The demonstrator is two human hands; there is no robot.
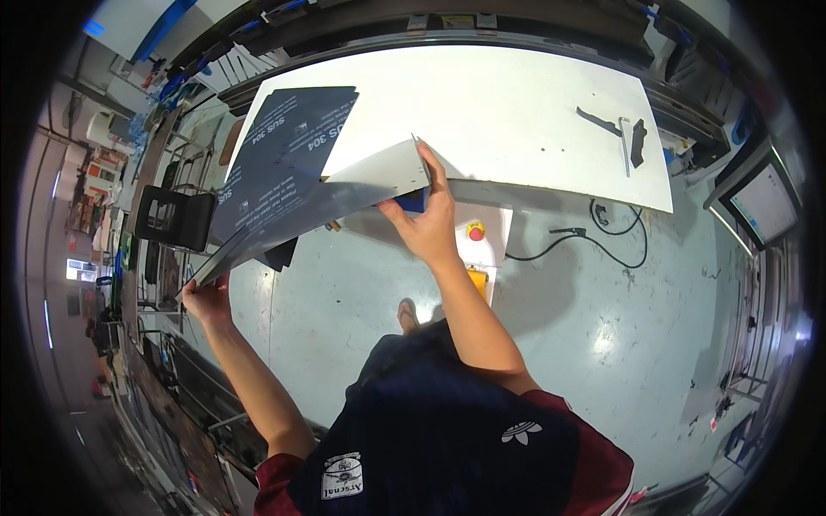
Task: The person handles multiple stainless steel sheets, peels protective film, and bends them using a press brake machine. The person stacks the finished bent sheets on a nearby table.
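Left hand (206, 298) grips the lower left edge of the thin dark film-covered metal sheet (284, 172). Right hand (428, 219) pinches its pale upturned right corner. Sheet is tilted, held up off the grey floor (602, 318), far end over the big white flat worktop (516, 112). Small dark offcuts (637, 142) lie on that worktop's right side.

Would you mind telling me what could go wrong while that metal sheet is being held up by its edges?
The metal sheet is held only at two corners, by the left hand and the right hand; it may flex and slip from either grip. Bare fingers on thin edges risk a cut. Swung down, it might strike the red button on the pedestal below, or the sandalled foot.
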